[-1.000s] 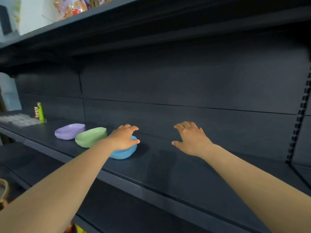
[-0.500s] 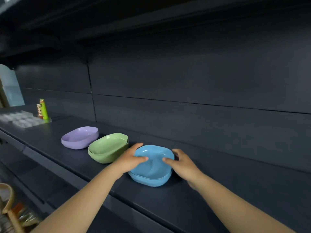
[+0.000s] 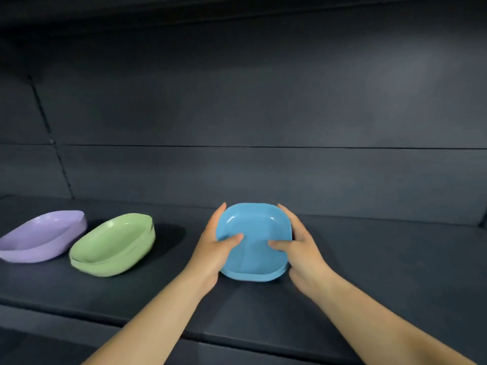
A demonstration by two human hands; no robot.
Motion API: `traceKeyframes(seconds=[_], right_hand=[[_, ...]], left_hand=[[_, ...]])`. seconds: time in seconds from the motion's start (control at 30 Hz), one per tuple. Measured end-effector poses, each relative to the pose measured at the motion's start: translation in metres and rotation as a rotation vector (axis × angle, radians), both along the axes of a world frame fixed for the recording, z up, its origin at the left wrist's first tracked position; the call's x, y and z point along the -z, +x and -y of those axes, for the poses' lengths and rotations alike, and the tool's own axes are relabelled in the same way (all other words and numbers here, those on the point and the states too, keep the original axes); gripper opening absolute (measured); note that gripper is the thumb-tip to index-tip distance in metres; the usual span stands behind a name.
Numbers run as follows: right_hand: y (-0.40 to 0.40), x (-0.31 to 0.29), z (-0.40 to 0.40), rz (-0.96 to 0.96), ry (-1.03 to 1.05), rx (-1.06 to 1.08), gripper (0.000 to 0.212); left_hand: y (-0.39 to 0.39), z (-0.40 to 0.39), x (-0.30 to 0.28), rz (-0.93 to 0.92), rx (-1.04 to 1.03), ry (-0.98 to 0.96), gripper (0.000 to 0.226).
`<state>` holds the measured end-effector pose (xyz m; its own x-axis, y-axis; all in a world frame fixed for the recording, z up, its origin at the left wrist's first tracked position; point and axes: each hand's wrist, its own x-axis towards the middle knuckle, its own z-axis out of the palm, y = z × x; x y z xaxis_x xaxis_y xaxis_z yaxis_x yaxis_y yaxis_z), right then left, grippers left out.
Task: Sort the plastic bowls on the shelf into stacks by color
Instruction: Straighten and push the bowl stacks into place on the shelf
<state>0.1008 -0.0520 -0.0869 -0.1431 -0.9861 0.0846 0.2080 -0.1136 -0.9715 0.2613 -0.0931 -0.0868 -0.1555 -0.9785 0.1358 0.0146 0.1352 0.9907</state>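
A stack of blue bowls (image 3: 254, 227) sits in the middle of the dark shelf (image 3: 369, 259). My left hand (image 3: 213, 248) grips its left rim, thumb inside the top bowl. On the opposite rim, my right hand (image 3: 300, 248) holds the stack the same way, thumb inside. A stack of green bowls (image 3: 113, 243) stands apart to the left. Further left, touching or nearly touching the green one, rests a purple bowl stack (image 3: 42, 235).
The shelf's dark back panel (image 3: 263, 114) rises right behind the bowls. The front edge of the shelf (image 3: 79, 314) runs below my forearms. To the right of the blue stack the shelf surface is bare.
My right hand came in and took the blue stack's right rim. The blue stack now sits further right, with a wide gap to the green stack. The view swung right and closer.
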Motion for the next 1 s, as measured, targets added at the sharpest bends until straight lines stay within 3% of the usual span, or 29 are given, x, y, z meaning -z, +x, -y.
traceKeyframes(seconds=[0.2,0.4,0.77,1.0], right_hand=[[-0.093,-0.007,-0.042,0.014,-0.046,0.137,0.065],[-0.221,-0.017,-0.088,-0.017,-0.087,0.261,0.066],[-0.510,-0.021,-0.168,-0.054,-0.047,0.344,0.063],[-0.635,-0.019,-0.186,-0.099,0.047,0.322,0.063]], left_hand=[[-0.100,-0.022,-0.014,0.007,0.178,-0.027,0.055],[-0.235,-0.057,-0.026,-0.008,0.273,-0.041,0.057],[-0.528,-0.141,-0.027,-0.002,0.247,-0.010,0.060],[-0.650,-0.174,-0.018,-0.013,0.180,0.086,0.062]])
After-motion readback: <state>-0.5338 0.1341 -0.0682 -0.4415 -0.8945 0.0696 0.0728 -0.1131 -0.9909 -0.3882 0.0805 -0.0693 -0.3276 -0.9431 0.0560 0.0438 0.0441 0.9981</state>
